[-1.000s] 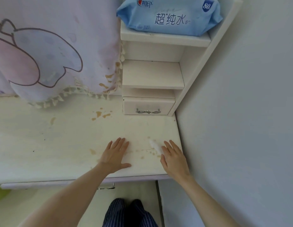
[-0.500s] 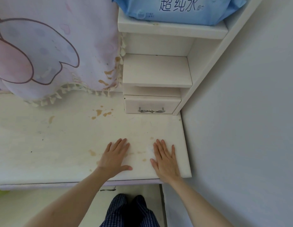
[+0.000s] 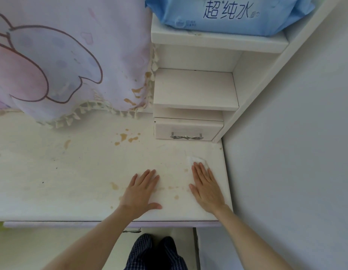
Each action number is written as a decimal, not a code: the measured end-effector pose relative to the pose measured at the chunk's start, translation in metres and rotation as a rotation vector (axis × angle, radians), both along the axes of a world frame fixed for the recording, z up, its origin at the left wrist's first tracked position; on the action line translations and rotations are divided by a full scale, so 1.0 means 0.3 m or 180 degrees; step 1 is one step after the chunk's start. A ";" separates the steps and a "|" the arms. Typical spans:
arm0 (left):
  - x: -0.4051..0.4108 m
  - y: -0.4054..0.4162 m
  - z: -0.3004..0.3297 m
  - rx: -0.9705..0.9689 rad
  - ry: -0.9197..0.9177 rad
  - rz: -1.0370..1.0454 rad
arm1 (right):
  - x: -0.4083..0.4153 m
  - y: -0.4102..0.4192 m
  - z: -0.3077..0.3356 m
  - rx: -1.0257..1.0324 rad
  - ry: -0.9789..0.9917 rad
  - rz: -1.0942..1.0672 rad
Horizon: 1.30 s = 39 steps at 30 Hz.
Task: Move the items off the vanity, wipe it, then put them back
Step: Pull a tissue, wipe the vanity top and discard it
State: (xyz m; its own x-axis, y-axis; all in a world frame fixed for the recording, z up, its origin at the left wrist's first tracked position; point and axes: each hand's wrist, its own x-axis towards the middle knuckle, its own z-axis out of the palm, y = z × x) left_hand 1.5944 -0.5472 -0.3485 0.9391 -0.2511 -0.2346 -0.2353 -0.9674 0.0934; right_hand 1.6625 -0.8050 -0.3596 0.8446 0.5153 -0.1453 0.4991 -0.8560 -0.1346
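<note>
The white vanity top point(image 3: 81, 172) carries brown stains, some near the small drawer and some between my hands. My right hand point(image 3: 207, 188) lies flat with straight fingers and presses a white wet wipe point(image 3: 197, 159) onto the top near the right edge; only the wipe's far end shows past my fingertips. My left hand point(image 3: 141, 193) rests flat on the top beside it, fingers straight, holding nothing.
A shelf unit point(image 3: 196, 90) with a small drawer point(image 3: 186, 129) stands at the back right. A blue pack of wet wipes point(image 3: 227, 14) lies on its upper shelf. A stained cartoon cloth with tassels point(image 3: 72, 65) hangs at the back left. A wall point(image 3: 296, 152) closes the right side.
My right hand has slid the wipe away from me and slightly right across the top. The left hand has stayed in place.
</note>
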 end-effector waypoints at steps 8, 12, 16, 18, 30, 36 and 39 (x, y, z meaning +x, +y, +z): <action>0.003 0.007 0.008 0.0050 -0.0016 -0.0067 | -0.087 0.211 0.016 0.0114 0.0161 -0.0005; 0.002 0.002 0.017 0.0052 -0.0003 -0.0063 | -0.188 0.133 0.019 0.0100 0.0183 0.0503; 0.011 0.011 0.037 0.0082 -0.0065 -0.0057 | -0.116 0.075 0.073 -0.0114 0.0116 0.0657; -0.005 0.039 0.050 0.0010 -0.0123 -0.0037 | -0.089 0.092 0.078 -0.0165 0.0145 0.0592; -0.295 0.434 0.040 0.0268 -0.0068 0.1003 | -0.205 0.480 0.018 0.0077 0.0077 -0.0032; -0.278 0.571 0.033 0.0196 -0.0178 0.0930 | -0.292 0.833 0.023 0.0183 0.0173 0.0196; -0.250 0.653 0.031 0.0089 -0.0273 0.0744 | -0.328 0.993 0.025 0.0285 0.0201 0.0083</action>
